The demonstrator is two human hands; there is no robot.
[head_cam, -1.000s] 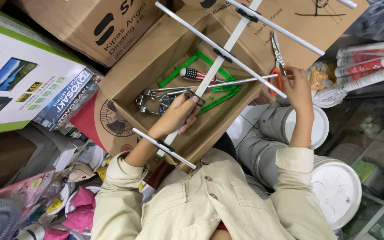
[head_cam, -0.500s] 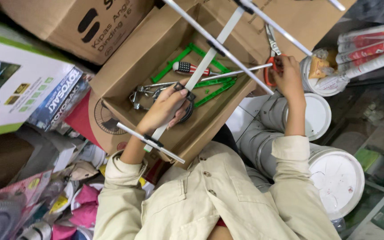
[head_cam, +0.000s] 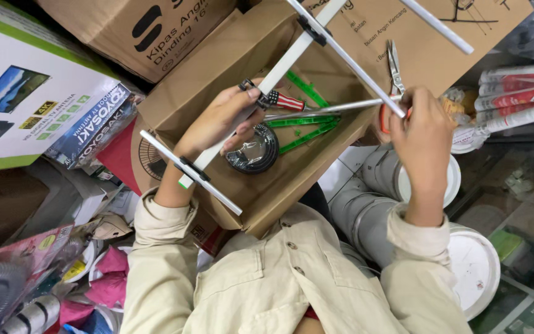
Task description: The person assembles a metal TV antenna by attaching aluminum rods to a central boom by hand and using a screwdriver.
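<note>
My left hand (head_cam: 227, 120) grips the white boom of a TV antenna (head_cam: 279, 71) that slants over an open cardboard box (head_cam: 217, 55). Thin white cross rods (head_cam: 190, 180) stick out from the boom. My right hand (head_cam: 421, 127) holds pliers with orange-red handles (head_cam: 393, 65) at the end of a bare metal rod (head_cam: 329, 108) that reaches out of the box. Inside the box lie a coil of black cable (head_cam: 256, 153), green plastic strips (head_cam: 307, 127) and a screwdriver with a striped handle (head_cam: 287, 101).
Printed cardboard boxes (head_cam: 26, 105) crowd the left and top. White lidded buckets (head_cam: 474, 269) stand at the lower right, and sealant tubes (head_cam: 517, 99) lie at the right edge. Pink bags and clutter (head_cam: 103, 281) fill the lower left.
The view has drawn closer to the box. My left hand has slid higher along the boom. My right hand stays with the pliers at the metal rod's end.
</note>
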